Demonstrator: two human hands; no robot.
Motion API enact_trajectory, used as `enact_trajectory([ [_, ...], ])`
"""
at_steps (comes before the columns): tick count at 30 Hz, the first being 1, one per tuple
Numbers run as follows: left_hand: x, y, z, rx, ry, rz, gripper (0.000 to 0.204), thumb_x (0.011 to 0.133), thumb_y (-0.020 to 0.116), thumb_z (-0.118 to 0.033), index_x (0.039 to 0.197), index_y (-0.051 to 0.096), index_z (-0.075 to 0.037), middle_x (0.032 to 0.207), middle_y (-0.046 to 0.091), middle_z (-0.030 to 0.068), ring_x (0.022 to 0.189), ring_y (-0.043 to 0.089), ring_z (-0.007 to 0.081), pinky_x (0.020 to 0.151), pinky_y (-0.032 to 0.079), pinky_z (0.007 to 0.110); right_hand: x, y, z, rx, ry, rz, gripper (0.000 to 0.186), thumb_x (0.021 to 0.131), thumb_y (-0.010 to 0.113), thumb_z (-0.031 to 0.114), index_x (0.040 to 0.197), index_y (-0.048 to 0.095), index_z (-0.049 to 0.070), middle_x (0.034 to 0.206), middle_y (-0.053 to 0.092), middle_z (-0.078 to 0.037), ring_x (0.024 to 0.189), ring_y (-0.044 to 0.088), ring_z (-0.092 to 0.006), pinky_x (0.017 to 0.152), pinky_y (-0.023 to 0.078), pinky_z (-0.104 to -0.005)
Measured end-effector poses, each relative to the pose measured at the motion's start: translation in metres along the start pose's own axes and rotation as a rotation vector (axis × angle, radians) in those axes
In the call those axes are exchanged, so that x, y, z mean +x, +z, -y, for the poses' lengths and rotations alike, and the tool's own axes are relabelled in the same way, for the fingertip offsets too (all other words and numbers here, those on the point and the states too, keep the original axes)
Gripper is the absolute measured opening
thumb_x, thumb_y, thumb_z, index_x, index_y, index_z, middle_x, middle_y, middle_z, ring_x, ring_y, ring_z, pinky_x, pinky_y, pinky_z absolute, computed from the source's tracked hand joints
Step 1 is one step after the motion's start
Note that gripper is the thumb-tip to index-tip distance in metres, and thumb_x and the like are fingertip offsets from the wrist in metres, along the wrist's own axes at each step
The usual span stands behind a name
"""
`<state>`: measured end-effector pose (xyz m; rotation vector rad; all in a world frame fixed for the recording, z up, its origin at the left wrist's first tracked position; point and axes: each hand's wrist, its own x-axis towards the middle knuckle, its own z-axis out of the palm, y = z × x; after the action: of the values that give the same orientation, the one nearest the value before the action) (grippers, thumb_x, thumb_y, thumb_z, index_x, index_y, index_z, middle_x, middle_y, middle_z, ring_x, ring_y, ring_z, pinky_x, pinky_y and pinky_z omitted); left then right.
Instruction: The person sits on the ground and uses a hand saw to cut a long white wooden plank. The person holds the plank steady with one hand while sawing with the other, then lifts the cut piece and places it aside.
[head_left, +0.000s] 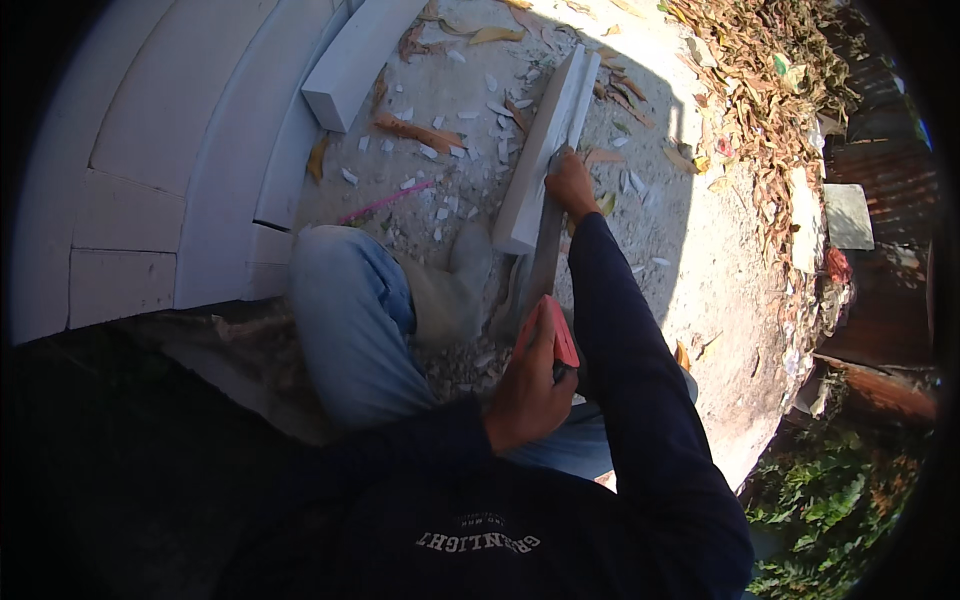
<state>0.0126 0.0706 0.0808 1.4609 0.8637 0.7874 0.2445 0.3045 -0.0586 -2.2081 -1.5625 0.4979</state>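
A handsaw lies along the side of a long white block [538, 165], its grey blade [546, 250] running away from me. Wrapped around its red handle [565, 335] is my left hand [532, 392], low between my knees. Farther out, my right hand [571, 186] is closed at the blade's far end, close against the block's right side. How its fingertips sit on the blade is partly hidden. The block points away from me on the ground and has a step or groove along its right edge.
White chips and dry leaves litter the concrete ground [650, 300]. Another white block [350, 75] sits at the upper left, beside stacked pale blocks [150, 130]. A pink strip [385, 202] lies left of the block. Leaf litter [770, 130] and corrugated sheets [880, 180] line the right.
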Motion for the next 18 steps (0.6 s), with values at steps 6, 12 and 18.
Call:
enact_trajectory([
  [6, -0.027, -0.003, -0.020, 0.015, -0.122, -0.009, 0.080, 0.090, 0.058, -0.002, 0.155, 0.014, 0.014, 0.144, 0.041, 0.0426, 0.134, 0.049, 0.0493, 0.109, 0.042, 0.044, -0.024, 0.003, 0.006, -0.112, 0.050, 0.093, 0.044, 0.077, 0.065, 0.013, 0.114, 0.053, -0.007, 0.105, 0.068, -0.034, 0.104, 0.066, -0.0499, 0.091, 0.052, -0.0542],
  [12, -0.079, -0.009, -0.057, 0.072, -0.180, 0.029, 0.081, 0.089, 0.060, -0.004, 0.155, 0.016, 0.012, 0.146, 0.042, 0.0395, 0.134, 0.051, 0.0467, 0.110, 0.042, 0.044, -0.086, 0.003, 0.013, 0.004, -0.006, 0.096, 0.044, 0.076, 0.065, 0.010, 0.115, 0.051, -0.007, 0.105, 0.067, -0.036, 0.104, 0.066, -0.0514, 0.092, 0.051, -0.0557],
  [18, -0.123, -0.010, -0.065, 0.034, -0.225, 0.041, 0.082, 0.088, 0.061, -0.004, 0.156, 0.018, 0.011, 0.143, 0.046, 0.0363, 0.132, 0.053, 0.0452, 0.109, 0.041, 0.045, -0.142, 0.002, 0.031, 0.049, 0.035, 0.146, 0.044, 0.076, 0.064, 0.008, 0.115, 0.051, -0.008, 0.103, 0.067, -0.035, 0.104, 0.065, -0.0508, 0.091, 0.051, -0.0545],
])
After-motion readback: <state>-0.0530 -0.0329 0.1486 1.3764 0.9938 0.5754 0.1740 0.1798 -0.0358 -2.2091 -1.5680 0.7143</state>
